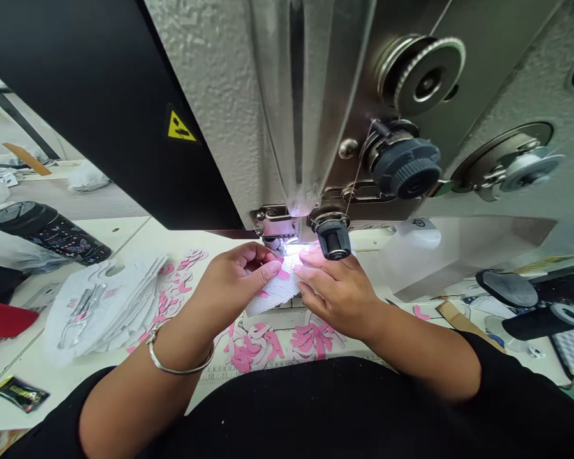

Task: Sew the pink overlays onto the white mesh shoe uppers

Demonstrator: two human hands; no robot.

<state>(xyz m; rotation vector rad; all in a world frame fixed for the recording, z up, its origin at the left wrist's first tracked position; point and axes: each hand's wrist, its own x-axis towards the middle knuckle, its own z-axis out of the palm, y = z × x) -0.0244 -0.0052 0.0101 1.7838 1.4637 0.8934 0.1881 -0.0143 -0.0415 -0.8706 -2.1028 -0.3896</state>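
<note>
A white textured fabric piece [277, 294] with pink shapes on it lies beneath the lit needle area of a sewing machine [215, 121]. My left hand [242, 280] pinches its left side between thumb and fingers, close to a pink patch [284, 274]. On the right side, the bent fingers of my right hand [337, 287] press together on the same piece by the needle. The machine head partly hides those fingertips, and the needle tip cannot be made out. Loose pink and white curved cutouts [253, 347] lie in piles just in front of my hands.
To the left are a stack of white cut pieces [105, 312], more pink cutouts [176, 280], a dark patterned tumbler [52, 233] and a small black packet [20, 394]. A black thread cone [530, 322] lies at right. The machine's tension knobs [404, 166] overhang the work.
</note>
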